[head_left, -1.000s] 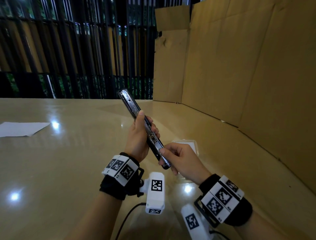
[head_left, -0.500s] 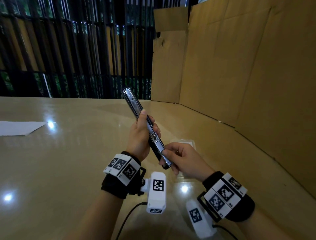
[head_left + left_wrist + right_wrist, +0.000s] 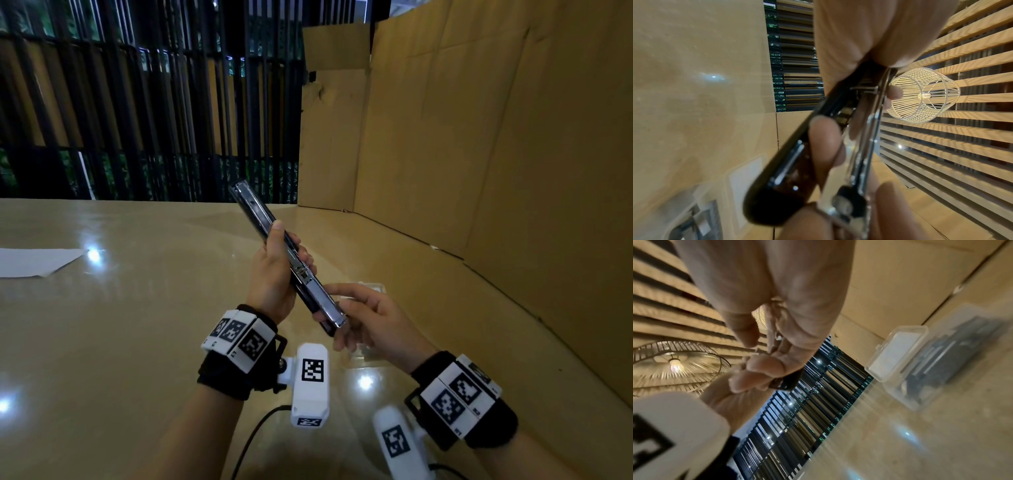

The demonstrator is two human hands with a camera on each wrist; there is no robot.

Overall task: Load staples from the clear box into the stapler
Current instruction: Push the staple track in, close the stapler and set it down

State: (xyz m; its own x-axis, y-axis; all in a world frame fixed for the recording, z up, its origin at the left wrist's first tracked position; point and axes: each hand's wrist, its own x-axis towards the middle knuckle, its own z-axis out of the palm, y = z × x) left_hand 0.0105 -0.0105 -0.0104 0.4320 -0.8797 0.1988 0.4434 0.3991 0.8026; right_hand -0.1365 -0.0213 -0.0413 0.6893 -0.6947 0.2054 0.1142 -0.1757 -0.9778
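The stapler [image 3: 254, 209] is black with a shiny metal magazine and is held tilted above the table, its far tip pointing up and away. My left hand [image 3: 274, 274] grips its middle, thumb along the top. The left wrist view shows the stapler [image 3: 785, 164] splayed open, the metal rail [image 3: 869, 138] apart from the black part. My right hand [image 3: 370, 318] has its fingers curled round the stapler's near end, index finger stretched toward it. The clear box [image 3: 898, 353] lies open on the table with dark staple strips inside. In the head view, the clear box [image 3: 375, 287] shows only partly behind my right hand.
A glossy tan table [image 3: 120, 325] spreads to the left, with a white sheet of paper [image 3: 34, 262] near its left edge. Cardboard walls [image 3: 479, 154] stand along the right and back right. Dark vertical bars [image 3: 154, 120] run behind the table.
My right hand has loosened from a tight pinch on the stapler's near end to a wider hold, with the index finger straightened. The left hand and stapler have hardly moved.
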